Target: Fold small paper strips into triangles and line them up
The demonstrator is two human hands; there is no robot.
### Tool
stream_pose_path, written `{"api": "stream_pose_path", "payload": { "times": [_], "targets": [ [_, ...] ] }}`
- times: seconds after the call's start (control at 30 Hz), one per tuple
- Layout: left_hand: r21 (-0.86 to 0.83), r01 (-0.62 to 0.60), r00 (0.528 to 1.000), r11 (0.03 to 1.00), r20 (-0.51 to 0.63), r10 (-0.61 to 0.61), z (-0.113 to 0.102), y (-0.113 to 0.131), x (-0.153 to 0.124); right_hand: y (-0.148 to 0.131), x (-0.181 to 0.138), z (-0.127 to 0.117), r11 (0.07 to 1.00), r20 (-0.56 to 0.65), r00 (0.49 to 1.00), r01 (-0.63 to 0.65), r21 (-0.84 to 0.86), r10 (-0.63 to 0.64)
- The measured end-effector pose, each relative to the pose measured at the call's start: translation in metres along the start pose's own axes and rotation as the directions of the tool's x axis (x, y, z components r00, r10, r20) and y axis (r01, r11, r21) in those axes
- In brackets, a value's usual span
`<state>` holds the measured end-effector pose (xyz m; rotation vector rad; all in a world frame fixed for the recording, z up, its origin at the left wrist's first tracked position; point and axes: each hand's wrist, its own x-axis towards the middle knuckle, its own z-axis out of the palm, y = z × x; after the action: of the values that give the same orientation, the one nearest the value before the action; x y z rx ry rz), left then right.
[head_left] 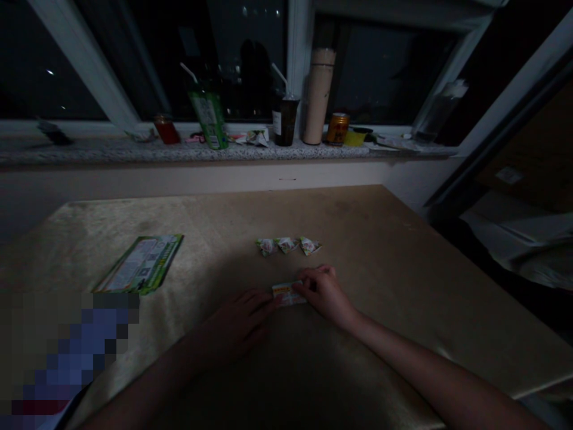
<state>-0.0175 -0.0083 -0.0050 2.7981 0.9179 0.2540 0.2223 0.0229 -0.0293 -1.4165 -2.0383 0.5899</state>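
on the left of the table covered in dull gold, faintly shiny cloth (pixel 380 233) lies a loose stack of green-and-white printed paper sheets (pixel 147 263), well apart from both hands. next comes the left hand (pixel 246 319), palm down, its fingers lightly spread and long, the tips touching the left end of a small, flat, rectangular printed strip with an orange-yellow band (pixel 287 295); it seems to steady the strip rather than grip it. just beyond the strip, a row of three small green-and-white paper triangles (pixel 287 244) sits near the fingers, untouched. the strip lies between the two hands, its long axis running left to right, the right end slightly farther away. at that end the right hand (pixel 326 294) is nearer, covering the corner, fingers curled and thumb close to them; whether they pinch the paper, one cannot tell
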Motion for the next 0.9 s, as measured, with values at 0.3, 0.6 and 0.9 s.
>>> {"api": "stream_pose_path", "payload": {
  "times": [0.3, 0.6, 0.9],
  "targets": [
    [-0.098, 0.035, 0.999, 0.995, 0.024, -0.032, -0.003, 0.004, 0.001, -0.001, 0.000, 0.001, 0.998, -0.004, 1.000, 0.014, -0.061, -0.014],
    [0.000, 0.039, 0.999, 0.999, 0.015, -0.039, 0.007, 0.006, -0.004, 0.001, 0.002, 0.005, 0.988, -0.004, 0.998, 0.063, -0.138, -0.064],
    [0.012, -0.015, 0.998, 1.000, 0.055, 0.014, 0.007, 0.005, -0.003, -0.002, 0.002, 0.004, 0.980, 0.027, 0.998, 0.066, -0.189, -0.062]
  ]
}}
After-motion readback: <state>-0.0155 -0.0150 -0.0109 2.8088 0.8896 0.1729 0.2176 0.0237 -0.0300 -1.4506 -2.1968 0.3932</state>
